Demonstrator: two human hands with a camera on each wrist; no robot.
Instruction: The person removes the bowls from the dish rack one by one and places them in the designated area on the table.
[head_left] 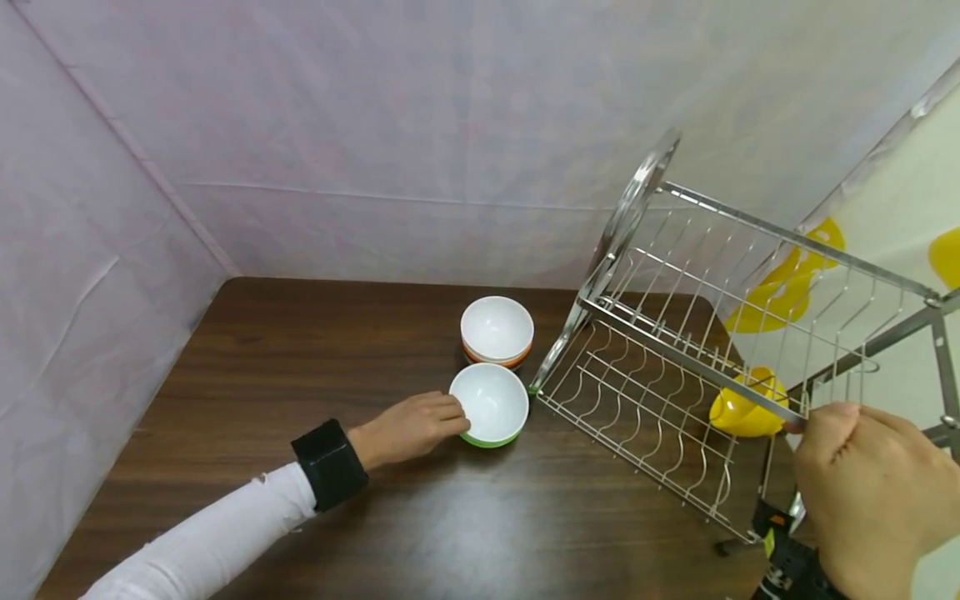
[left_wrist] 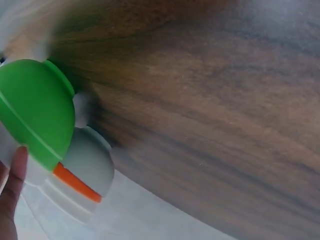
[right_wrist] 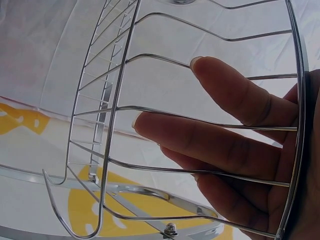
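Observation:
My left hand (head_left: pixel 416 425) pinches the left rim of a bowl (head_left: pixel 491 404), white inside and green outside. In the left wrist view a fingertip presses the outer side of the green bowl (left_wrist: pixel 37 110), near its rim. Right behind it stands a small stack of white-lined bowls (head_left: pixel 497 329), with an orange band and a grey bowl (left_wrist: pixel 90 160) showing. My right hand (head_left: pixel 873 479) grips the front bar of the upper shelf of a two-tier metal dish rack (head_left: pixel 675 350). Seen from the right wrist, the fingers (right_wrist: pixel 210 140) reach along the shelf's wires.
The rack stands at the right of the brown wooden table (head_left: pixel 247 392), its lower left corner close to the green bowl. A yellow cup-like thing (head_left: pixel 742 412) shows through the rack's right part. Pale fabric (head_left: pixel 390 150) hangs behind the table.

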